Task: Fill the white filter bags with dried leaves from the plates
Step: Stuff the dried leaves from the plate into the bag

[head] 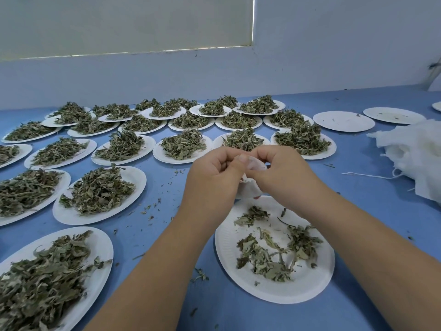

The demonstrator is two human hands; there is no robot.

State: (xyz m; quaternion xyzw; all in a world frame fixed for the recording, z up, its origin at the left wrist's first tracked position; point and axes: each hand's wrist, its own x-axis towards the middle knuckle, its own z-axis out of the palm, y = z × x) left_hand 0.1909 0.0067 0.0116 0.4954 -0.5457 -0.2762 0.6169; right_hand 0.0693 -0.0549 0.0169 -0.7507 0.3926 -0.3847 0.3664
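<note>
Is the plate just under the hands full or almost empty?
Almost empty: the plate holds only a few scattered leaves, and much bare white shows.

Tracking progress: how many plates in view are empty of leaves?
3 emptied plates, bare but for crumbs, far right: one, another right of it, a third cut by the frame edge. More may lie outside.

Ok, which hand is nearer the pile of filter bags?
Right. The right hand is left of the bag pile; the left hand is farther left. Both pinch one filter bag.
</note>
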